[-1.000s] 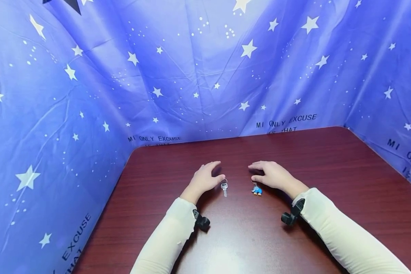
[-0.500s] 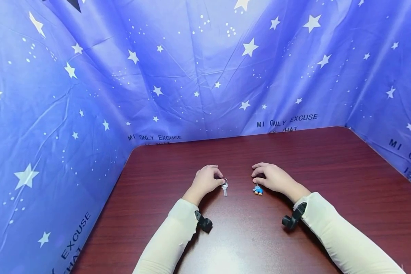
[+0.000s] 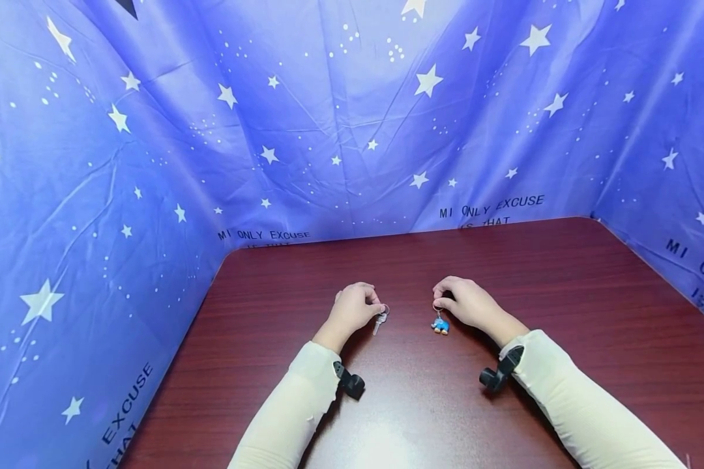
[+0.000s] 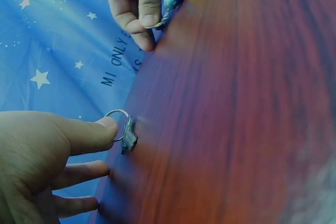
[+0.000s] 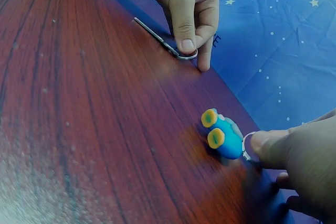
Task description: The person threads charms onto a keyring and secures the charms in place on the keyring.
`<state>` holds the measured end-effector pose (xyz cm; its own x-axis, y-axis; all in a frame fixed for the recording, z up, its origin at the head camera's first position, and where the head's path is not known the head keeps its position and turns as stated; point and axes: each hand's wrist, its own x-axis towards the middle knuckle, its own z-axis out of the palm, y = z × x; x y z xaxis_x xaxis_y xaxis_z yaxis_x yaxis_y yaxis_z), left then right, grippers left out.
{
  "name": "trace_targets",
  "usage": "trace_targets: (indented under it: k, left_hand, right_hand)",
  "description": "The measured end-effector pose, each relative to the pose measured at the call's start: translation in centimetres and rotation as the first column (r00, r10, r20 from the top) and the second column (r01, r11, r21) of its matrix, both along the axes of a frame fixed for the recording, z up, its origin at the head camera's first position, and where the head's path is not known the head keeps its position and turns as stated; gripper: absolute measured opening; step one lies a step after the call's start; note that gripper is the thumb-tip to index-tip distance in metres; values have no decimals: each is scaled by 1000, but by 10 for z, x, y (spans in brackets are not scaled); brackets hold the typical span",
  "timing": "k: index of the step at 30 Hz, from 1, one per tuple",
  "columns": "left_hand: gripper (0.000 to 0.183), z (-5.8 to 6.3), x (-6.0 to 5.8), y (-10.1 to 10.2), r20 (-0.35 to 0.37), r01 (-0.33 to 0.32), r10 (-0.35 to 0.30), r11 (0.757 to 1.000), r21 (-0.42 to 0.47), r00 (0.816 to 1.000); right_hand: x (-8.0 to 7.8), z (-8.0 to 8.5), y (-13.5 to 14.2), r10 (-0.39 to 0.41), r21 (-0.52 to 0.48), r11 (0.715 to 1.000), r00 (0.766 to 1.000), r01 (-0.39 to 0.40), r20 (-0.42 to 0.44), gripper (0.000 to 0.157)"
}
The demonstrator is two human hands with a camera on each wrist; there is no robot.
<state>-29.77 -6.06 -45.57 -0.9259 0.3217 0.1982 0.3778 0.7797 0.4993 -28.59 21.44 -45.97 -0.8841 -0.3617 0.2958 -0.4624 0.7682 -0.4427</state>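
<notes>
My left hand (image 3: 352,307) pinches the split ring of a small silver key (image 3: 378,324) between thumb and fingers. In the left wrist view the key (image 4: 129,137) hangs off that ring, end-on to the camera, close over the table. To the right, thumb and finger of my right hand (image 3: 470,301) pinch the ring of a blue elephant keychain (image 3: 440,326). Its yellow-orange feet show in the right wrist view, where the elephant (image 5: 228,136) is tilted close above the tabletop. A short gap separates the two hands, with the key and elephant on their near side.
Both hands are over a dark red wood-grain table (image 3: 504,260) with rounded far corners. A blue star-printed curtain (image 3: 328,117) surrounds its back and sides. Black wrist cameras (image 3: 350,383) sit at both cuffs. Glare lies on the near tabletop.
Fingers of both hands have curled from a spread pose to pinch the rings. The key has swung to a slant, its tip toward the left, and the elephant has shifted slightly, its ring raised.
</notes>
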Motion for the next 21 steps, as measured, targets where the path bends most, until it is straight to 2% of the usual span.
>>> trace_targets:
  k: [4,8,12,17,21]
  left_hand:
    - [23,0,1,1,-35,4,-2,999,35,999]
    - [15,1,1,1,-20,1,2,991,132,1000]
    - [12,1,1,2,2,2,-2,973,231,1000]
    - [10,1,0,4,62,6,-29,937,350,998]
    - [10,3,0,6,71,5,-40,899,437,997]
  right_hand:
    - [-1,-1,0,-22,-43,999,1000,22,-5,14]
    - [-2,-1,-2,-7,-106,994,1000,7,3,15]
    - [-2,0,-5,25,-163,986,1000,-23,9,16]
    - [-2,2,-8,22,-197,980,1000,-22,-3,15]
    - [-2,6,-11,15,-229,973,1000,-17,-11,9]
